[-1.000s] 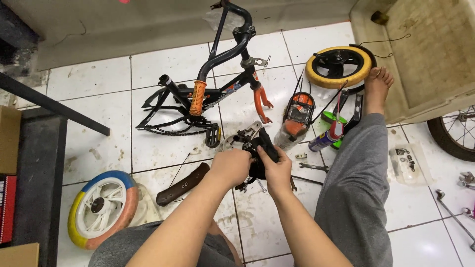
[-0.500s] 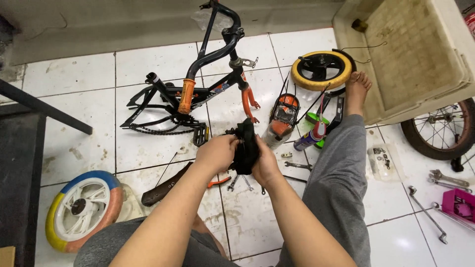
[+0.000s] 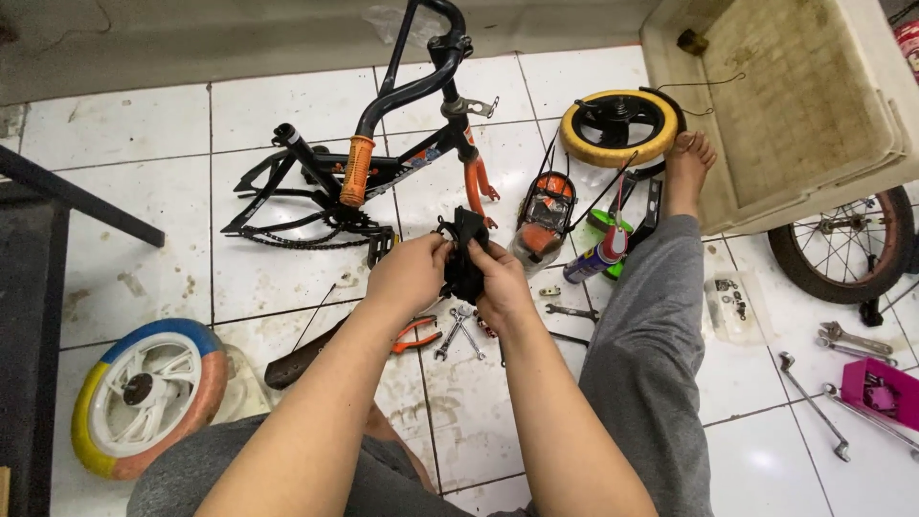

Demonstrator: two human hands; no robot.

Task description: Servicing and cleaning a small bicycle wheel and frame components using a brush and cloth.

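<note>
I sit on a white tiled floor with both arms stretched forward. My left hand and my right hand together hold a small black bicycle part above the floor, fingers pinching it from each side. Just beyond it lies a small black bicycle frame with orange grips and fork, on its side. Below my hands lie orange-handled pliers and a pair of wrenches.
A yellow wheel lies by my bare foot. A multicoloured wheel rests at the lower left. A spray can, loose wrenches, a pink box, a spoked wheel and a beige tub stand at the right.
The view has shifted, so everything sits a little differently in the frame. My hands have kept hold of the black part and turned it slightly between the fingers.
</note>
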